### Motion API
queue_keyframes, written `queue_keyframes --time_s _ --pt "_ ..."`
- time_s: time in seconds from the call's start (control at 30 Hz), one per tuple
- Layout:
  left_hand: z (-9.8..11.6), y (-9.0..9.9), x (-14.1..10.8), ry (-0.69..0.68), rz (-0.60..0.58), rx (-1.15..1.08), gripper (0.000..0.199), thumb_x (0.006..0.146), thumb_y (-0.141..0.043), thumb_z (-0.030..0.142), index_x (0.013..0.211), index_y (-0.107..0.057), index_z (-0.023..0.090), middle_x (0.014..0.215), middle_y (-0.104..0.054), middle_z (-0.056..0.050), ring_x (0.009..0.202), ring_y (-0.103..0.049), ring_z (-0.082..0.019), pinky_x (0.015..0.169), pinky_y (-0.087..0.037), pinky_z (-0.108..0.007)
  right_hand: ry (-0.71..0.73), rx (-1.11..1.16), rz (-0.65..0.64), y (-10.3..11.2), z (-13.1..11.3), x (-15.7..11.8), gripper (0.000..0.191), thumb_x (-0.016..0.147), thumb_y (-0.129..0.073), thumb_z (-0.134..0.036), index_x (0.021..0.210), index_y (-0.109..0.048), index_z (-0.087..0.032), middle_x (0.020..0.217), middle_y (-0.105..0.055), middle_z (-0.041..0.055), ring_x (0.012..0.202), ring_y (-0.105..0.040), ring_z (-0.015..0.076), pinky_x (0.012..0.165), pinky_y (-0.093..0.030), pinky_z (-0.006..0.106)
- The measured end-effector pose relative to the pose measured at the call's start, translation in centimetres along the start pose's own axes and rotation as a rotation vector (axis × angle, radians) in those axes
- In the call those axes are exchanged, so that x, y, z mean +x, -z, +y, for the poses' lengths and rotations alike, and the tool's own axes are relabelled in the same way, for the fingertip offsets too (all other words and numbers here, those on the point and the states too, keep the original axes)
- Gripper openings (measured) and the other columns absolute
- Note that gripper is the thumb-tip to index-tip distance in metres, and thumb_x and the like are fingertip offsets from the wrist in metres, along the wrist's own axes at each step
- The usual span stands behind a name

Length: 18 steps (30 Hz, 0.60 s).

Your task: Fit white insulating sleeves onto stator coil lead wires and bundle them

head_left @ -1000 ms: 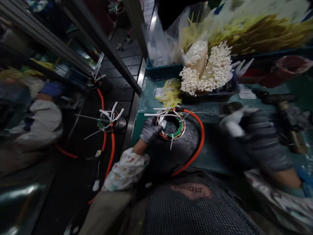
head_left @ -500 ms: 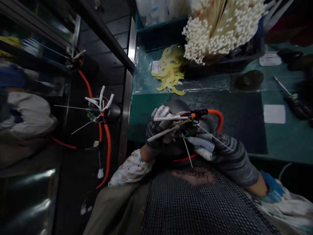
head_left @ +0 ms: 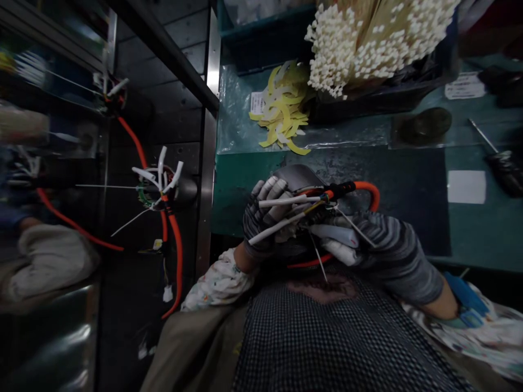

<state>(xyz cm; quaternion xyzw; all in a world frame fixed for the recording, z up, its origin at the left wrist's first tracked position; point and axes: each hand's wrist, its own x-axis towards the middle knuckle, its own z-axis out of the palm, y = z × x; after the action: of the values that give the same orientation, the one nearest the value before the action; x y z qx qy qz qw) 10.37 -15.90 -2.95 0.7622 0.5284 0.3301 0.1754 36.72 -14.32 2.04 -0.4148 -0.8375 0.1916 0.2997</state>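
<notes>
A grey metal motor stator (head_left: pixel 300 175) lies tilted before my body, with an orange cable (head_left: pixel 368 191), white-sleeved wires (head_left: pixel 278 230) and thin white cable ties (head_left: pixel 319 257) at its near end. My left hand (head_left: pixel 269 209), in a striped grey glove with pale fingertips, curls around the stator's left side beside the white sleeves. From the right, my right hand (head_left: pixel 359 239), gloved alike, presses its closed fingers against the wired end, below the orange cable. What lies between those fingertips is hidden. Most of the inside of the stator is covered by wires and fingers.
Yellow curved strips (head_left: pixel 284 109) lie on plastic film behind the stator. Beyond stands a dark bin with bundled white-tipped sticks (head_left: pixel 379 49). A screwdriver (head_left: pixel 504 169) and white paper (head_left: pixel 466 187) are at right. More wired stators (head_left: pixel 186 185) line the dark conveyor; a co-worker's sleeve (head_left: pixel 57 261) shows at left.
Both hands stay at the stator, whose grey shell shows more now. My right fingers have shifted slightly over its wired end. At left, the co-worker's arm has moved and another orange-cabled stator shows.
</notes>
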Motion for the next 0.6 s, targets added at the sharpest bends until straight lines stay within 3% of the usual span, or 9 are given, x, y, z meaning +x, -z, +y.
queue_keyframes --time_s 0.13,0.27,0.4,0.5,0.6 --pt "0.9 0.5 1.1 -0.175 0.154 -0.023 0.049 0.109 -0.046 0.050 0.155 -0.049 0.035 0.156 -0.063 -0.008 0.153 -0.052 -0.028 0.131 -0.038 -0.052 0.030 -0.066 0.064 0.0 0.1 0.0 0.017 0.098 -0.067 -0.039 0.097 -0.079 -0.026 0.067 -0.074 0.0042 0.058 -0.065 0.0215 0.053 -0.046 0.036" --pt "1.9 0.7 2.4 -0.251 0.175 0.088 0.051 0.112 -0.043 0.046 0.159 -0.043 0.029 0.156 -0.062 -0.011 0.153 -0.051 -0.026 0.129 -0.042 -0.048 0.081 -0.112 0.030 0.6 0.2 0.3 0.024 0.102 -0.060 -0.033 0.095 -0.081 -0.025 0.073 -0.077 0.0051 0.061 -0.068 0.0200 0.053 -0.044 0.034" --pt "2.5 0.7 3.0 -0.260 0.188 0.174 0.051 0.113 -0.040 0.046 0.159 -0.041 0.027 0.153 -0.064 -0.012 0.153 -0.051 -0.026 0.127 -0.044 -0.049 0.051 -0.098 0.053 0.9 0.3 0.7 0.028 0.103 -0.058 -0.036 0.087 -0.077 -0.025 0.073 -0.077 0.0051 0.062 -0.069 0.0197 0.055 -0.048 0.033" --pt "2.7 0.7 3.1 -0.245 0.184 0.224 0.047 0.112 -0.042 0.042 0.155 -0.047 0.023 0.148 -0.067 -0.013 0.151 -0.054 -0.025 0.125 -0.046 -0.048 0.052 -0.052 0.058 0.9 0.5 1.0 0.022 0.102 -0.059 -0.033 0.089 -0.074 -0.025 0.073 -0.077 0.0033 0.062 -0.069 0.0186 0.055 -0.047 0.032" --pt "2.8 0.8 3.4 -0.251 0.164 0.278 0.045 0.113 -0.039 0.043 0.150 -0.052 0.021 0.145 -0.069 -0.013 0.149 -0.056 -0.025 0.123 -0.049 -0.049 0.037 -0.106 0.102 1.1 0.9 0.9 0.028 0.103 -0.058 -0.038 0.084 -0.073 -0.024 0.068 -0.076 0.0033 0.056 -0.066 0.0190 0.052 -0.046 0.033"
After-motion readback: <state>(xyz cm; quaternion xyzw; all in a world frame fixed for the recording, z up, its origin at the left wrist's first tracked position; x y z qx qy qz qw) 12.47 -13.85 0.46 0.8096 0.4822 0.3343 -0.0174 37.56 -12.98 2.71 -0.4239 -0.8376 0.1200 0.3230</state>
